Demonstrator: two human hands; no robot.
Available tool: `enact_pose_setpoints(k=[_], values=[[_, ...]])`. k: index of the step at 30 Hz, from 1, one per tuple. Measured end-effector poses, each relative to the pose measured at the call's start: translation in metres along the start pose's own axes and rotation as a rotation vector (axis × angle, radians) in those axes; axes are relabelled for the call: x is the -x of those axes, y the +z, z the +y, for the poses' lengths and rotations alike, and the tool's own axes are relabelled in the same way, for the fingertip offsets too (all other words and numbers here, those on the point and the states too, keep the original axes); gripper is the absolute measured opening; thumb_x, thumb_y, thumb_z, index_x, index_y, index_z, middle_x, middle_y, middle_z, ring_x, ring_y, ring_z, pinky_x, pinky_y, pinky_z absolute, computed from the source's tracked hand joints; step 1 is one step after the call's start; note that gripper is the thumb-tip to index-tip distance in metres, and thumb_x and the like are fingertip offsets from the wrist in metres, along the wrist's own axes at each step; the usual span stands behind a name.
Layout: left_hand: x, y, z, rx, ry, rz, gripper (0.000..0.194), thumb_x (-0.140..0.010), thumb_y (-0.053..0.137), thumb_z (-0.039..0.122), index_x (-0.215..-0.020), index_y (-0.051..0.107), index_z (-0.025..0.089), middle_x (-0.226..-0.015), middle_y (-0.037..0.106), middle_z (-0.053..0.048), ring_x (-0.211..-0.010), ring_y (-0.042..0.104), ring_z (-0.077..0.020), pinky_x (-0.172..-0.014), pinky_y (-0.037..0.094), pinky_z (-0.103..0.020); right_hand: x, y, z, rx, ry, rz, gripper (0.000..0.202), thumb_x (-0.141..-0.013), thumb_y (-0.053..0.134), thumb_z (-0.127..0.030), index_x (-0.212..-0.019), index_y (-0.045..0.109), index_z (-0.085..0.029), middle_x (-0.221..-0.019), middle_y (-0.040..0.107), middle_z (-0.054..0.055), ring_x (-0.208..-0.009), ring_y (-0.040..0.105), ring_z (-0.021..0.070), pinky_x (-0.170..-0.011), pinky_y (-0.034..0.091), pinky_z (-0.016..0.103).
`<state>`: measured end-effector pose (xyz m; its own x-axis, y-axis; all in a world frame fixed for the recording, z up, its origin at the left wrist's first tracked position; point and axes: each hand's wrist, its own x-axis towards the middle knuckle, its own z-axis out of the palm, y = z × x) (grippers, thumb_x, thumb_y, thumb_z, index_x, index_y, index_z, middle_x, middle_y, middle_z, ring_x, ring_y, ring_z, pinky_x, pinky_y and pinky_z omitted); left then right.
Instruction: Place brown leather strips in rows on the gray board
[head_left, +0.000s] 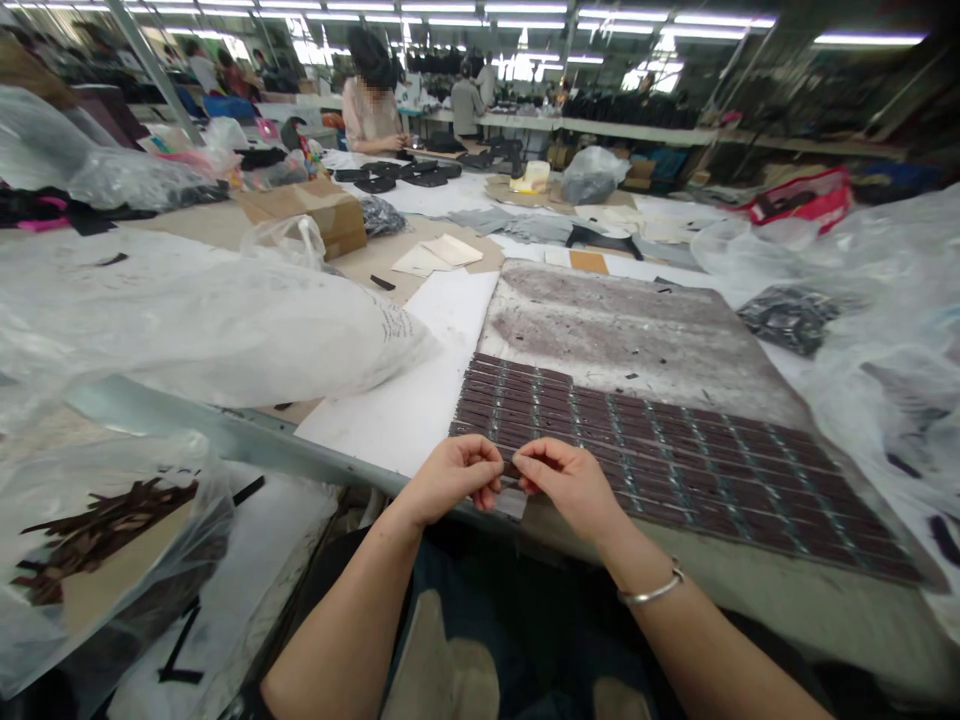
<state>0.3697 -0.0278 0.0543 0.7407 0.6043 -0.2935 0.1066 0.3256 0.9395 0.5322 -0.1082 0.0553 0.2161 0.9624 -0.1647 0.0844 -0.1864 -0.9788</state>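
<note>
My left hand and my right hand meet close together at the near edge of the table. On each, thumb and forefinger are pinched, with the other fingers curled in. Whatever lies between the fingertips is too small to make out. Just beyond them, rows of dark brown strips lie side by side, with pale, shiny marks running across them. They cover the near part of a worn, stained board. A metal bracelet circles my right wrist.
A large plastic bag covers the table's left side. Low on the left, an open plastic bag holds loose brown strips. Clear plastic heaps up on the right. Farther back are a cardboard box and a seated person.
</note>
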Motion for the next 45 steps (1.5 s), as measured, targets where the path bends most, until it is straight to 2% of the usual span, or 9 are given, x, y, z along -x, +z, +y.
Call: enact_pose_setpoints(k=[4, 7, 13, 17, 21, 25, 32, 37, 45], values=[[0.001, -0.005, 0.003, 0.116, -0.001, 0.073, 0.037, -0.079, 0.058, 0.046, -0.097, 0.059, 0.013, -0.065, 0.062, -0.001, -0.049, 0.058, -0.0101, -0.046, 0.043, -0.020, -0.005, 0.005, -0.001, -0.120, 0.065, 0.124, 0.033, -0.069, 0.071, -0.045, -0.082, 0.068, -0.015, -0.069, 0.064, 0.002, -0.058, 0.058, 0.0117, -0.057, 0.050, 0.025], [0.000, -0.008, 0.001, 0.065, 0.015, 0.074, 0.044, -0.076, 0.061, 0.049, -0.102, 0.062, 0.013, -0.077, 0.064, -0.004, -0.055, 0.060, -0.0097, -0.048, 0.043, -0.020, -0.009, 0.010, -0.002, -0.183, 0.077, 0.164, 0.036, -0.065, 0.074, -0.046, -0.082, 0.068, -0.015, -0.073, 0.066, 0.003, -0.058, 0.058, 0.0113, -0.056, 0.051, 0.025], [-0.002, -0.015, -0.002, 0.030, 0.098, 0.181, 0.029, -0.070, 0.069, 0.040, -0.079, 0.061, 0.013, -0.063, 0.058, 0.000, -0.053, 0.055, -0.0083, -0.044, 0.036, -0.018, -0.018, 0.028, -0.006, -0.225, 0.077, 0.152, 0.037, -0.064, 0.074, -0.046, -0.083, 0.068, -0.015, -0.072, 0.065, 0.003, -0.059, 0.058, 0.0120, -0.057, 0.051, 0.026], [-0.003, -0.025, 0.002, 0.024, 0.144, 0.322, 0.027, -0.070, 0.067, 0.039, -0.073, 0.059, 0.014, -0.059, 0.055, 0.002, -0.052, 0.051, -0.0081, -0.045, 0.031, -0.019, -0.028, 0.036, -0.010, 0.006, 0.001, 0.162, 0.036, -0.069, 0.069, -0.050, -0.079, 0.068, -0.016, -0.065, 0.063, 0.002, -0.054, 0.054, 0.0119, -0.052, 0.046, 0.025], [-0.004, -0.038, 0.001, -0.225, 0.193, 0.459, 0.023, -0.072, 0.062, 0.038, -0.069, 0.062, 0.015, -0.055, 0.051, 0.004, -0.051, 0.044, -0.0084, -0.050, 0.033, -0.022, -0.037, 0.037, -0.011, 0.319, -0.084, 0.189, 0.034, -0.073, 0.063, -0.052, -0.072, 0.069, -0.018, -0.055, 0.057, -0.002, -0.049, 0.046, 0.0106, -0.047, 0.035, 0.024], [-0.005, -0.046, 0.000, -0.467, 0.213, 0.548, 0.022, -0.073, 0.059, 0.037, -0.069, 0.066, 0.017, -0.060, 0.057, 0.003, -0.055, 0.045, -0.0103, -0.055, 0.035, -0.024, -0.041, 0.039, -0.009, 0.473, -0.118, 0.173, 0.031, -0.077, 0.057, -0.047, -0.071, 0.070, -0.020, -0.056, 0.059, -0.002, -0.052, 0.048, 0.0120, -0.051, 0.035, 0.025], [-0.008, -0.042, -0.002, -0.728, 0.140, 0.601, 0.019, -0.074, 0.056, 0.036, -0.065, 0.063, 0.021, -0.061, 0.061, 0.002, -0.059, 0.052, -0.0140, -0.059, 0.036, -0.027, -0.041, 0.042, -0.007, 0.760, -0.136, 0.214, 0.025, -0.079, 0.053, -0.039, -0.072, 0.070, -0.022, -0.064, 0.066, 0.000, -0.061, 0.057, 0.0158, -0.059, 0.038, 0.027], [-0.012, -0.036, -0.008, -0.943, 0.080, 0.608, 0.016, -0.075, 0.054, 0.032, -0.064, 0.061, 0.023, -0.065, 0.063, -0.001, -0.064, 0.055, -0.0176, -0.058, 0.035, -0.029, -0.041, 0.045, -0.003, 0.959, -0.117, 0.235, 0.021, -0.078, 0.055, -0.037, -0.068, 0.068, -0.024, -0.065, 0.067, 0.002, -0.061, 0.057, 0.0166, -0.055, 0.034, 0.027], [-0.012, -0.034, -0.010, -1.101, 0.075, 0.595, 0.015, -0.077, 0.050, 0.029, -0.067, 0.059, 0.022, -0.074, 0.064, -0.003, -0.068, 0.056, -0.0181, -0.059, 0.036, -0.029, -0.041, 0.048, -0.003, 1.013, -0.079, 0.216, 0.020, -0.078, 0.054, -0.037, -0.066, 0.066, -0.025, -0.066, 0.066, 0.002, -0.063, 0.057, 0.0183, -0.054, 0.032, 0.028]])
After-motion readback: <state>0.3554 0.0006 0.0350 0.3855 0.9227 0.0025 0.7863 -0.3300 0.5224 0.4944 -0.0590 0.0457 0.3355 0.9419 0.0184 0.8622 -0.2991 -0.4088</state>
